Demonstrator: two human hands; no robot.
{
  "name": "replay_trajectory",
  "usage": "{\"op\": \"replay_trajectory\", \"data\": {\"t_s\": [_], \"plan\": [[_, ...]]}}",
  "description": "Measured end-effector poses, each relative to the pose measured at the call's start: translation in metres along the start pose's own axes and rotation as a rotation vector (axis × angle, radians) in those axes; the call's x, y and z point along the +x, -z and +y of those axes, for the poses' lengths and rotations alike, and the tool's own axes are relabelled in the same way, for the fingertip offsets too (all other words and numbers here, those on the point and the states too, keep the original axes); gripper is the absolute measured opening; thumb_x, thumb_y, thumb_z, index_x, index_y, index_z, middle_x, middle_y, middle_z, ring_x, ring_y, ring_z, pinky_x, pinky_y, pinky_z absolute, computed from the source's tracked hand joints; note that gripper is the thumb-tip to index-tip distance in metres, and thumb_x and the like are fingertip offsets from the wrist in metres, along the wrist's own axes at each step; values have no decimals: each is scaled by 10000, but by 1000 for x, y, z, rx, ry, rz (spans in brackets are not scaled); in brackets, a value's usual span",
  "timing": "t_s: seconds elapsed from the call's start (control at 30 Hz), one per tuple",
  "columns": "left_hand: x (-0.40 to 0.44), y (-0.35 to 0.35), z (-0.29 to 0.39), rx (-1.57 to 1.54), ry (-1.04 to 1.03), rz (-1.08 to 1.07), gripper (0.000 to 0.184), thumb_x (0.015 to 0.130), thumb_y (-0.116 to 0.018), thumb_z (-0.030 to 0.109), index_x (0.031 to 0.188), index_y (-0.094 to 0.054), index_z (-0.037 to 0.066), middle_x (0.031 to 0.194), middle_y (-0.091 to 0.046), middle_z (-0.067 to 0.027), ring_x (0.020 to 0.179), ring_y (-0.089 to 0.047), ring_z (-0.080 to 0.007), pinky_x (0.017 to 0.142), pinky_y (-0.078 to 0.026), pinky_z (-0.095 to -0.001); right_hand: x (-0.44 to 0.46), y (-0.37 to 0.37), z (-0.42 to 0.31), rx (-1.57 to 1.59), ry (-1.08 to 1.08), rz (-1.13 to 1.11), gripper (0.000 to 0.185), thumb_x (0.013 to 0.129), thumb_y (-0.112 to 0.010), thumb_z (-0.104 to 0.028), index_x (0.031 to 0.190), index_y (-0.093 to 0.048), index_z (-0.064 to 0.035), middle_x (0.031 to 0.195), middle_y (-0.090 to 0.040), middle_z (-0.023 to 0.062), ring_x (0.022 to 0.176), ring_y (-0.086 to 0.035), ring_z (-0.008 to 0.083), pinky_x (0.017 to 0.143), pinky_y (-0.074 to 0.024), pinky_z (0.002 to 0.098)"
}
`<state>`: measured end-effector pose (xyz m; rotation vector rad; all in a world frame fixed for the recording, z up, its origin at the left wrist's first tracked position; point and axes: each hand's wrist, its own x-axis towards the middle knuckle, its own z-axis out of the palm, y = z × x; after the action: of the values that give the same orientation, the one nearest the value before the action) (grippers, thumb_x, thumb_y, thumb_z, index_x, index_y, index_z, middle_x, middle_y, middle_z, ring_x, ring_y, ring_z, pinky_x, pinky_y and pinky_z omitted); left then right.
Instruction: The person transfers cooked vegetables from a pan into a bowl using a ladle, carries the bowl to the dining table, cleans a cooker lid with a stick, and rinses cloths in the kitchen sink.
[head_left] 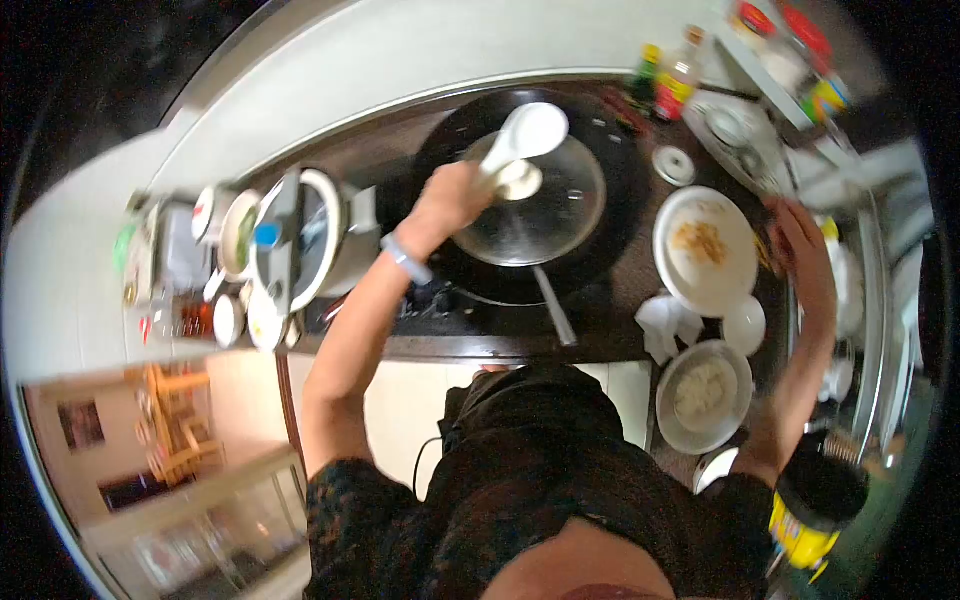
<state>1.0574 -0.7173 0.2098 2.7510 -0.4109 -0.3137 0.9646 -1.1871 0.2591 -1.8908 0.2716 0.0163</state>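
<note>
Although its outline is partly blurred, the left hand (455,195) is closed around the handle of a white ladle (540,128). The ladle's handle lies within the grip; its broad end projects past the hand, toward the counter's far edge and slightly to the right. Ladle and hand are both above a dark wok (565,220), set toward the middle of the counter (622,312). A pale round patch shows just below the ladle; its nature cannot be determined. A metal handle (553,308) extends from the wok to the counter's near edge.

The right hand (795,235) is at the counter's right edge, beside a white plate (672,272) bearing brown food (702,242). It is blurred, and whether it grips anything cannot be told.

Toward the near right corner are a small white bowl (743,325) and a larger bowl (738,425) with pale contents (703,390). A small round lid (673,165) lies between the wok and an oval tray (760,165) near the far right corner. Bottles (677,85) stand at the far edge. A white-rimmed pot (335,240) occupies the left part.
</note>
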Motion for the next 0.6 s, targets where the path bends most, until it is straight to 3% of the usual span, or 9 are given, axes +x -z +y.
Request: {"op": "replay_trajectory", "data": {"t_s": [0.23,0.3,0.37,0.4,0.43,0.53,0.6], "plan": [[16,-22,-16,-14,84,45,365,848,-641,390,844,-692,29,835,-672,-220,807,-673,-365,742,-543,-441,-66,-37,-34,-68,4,-41,316,1014,-448,-277,1173,-595,-47,631,-419,-42,499,-342,27,450,-307,193],[24,-31,-26,5,68,38,343,824,-650,352,867,-697,14,858,-668,-241,831,-668,-382,752,-542,-440,-82,-51,-39,-49,33,-125,290,992,-476,-254,1155,-607,-52,650,-452,-35,513,-373,30,460,-310,191],[22,-25,-18,-102,178,24,344,808,-664,338,883,-706,5,888,-675,-233,849,-672,-377,771,-543,-442,-104,-74,-48,-41,67,-214,265,970,-504,-231,1136,-618,-57,669,-486,-29,528,-403,33,469,-313,189],[14,-16,-9,-128,218,0,245,787,-662,210,890,-710,-7,936,-673,-246,921,-672,-358,795,-546,-428,-118,-93,-51,-8,52,-199,261,970,-500,-219,1137,-615,-55,670,-485,-29,531,-407,36,472,-317,189],[7,-9,-3,-186,229,28,223,794,-647,173,916,-708,-3,958,-672,-245,935,-671,-357,807,-546,-427,-131,-112,-56,24,36,-184,257,970,-496,-208,1139,-613,-52,670,-484,-29,534,-411,38,474,-321,188],[2,-13,-7,-259,184,104,220,798,-676,174,946,-713,16,953,-678,-234,939,-667,-365,823,-542,-417,-164,-175,-67,4,-36,-303,262,975,-486,-184,1157,-588,-27,670,-487,-16,537,-417,49,477,-336,192],[-23,-11,-17,-344,-30,275,273,838,-679,275,903,-715,12,847,-685,-210,812,-677,-360,726,-552,-423,-185,-228,-68,56,109,-422,267,989,-468,-180,1179,-567,-20,706,-504,0,577,-445,62,492,-372,203]]}}
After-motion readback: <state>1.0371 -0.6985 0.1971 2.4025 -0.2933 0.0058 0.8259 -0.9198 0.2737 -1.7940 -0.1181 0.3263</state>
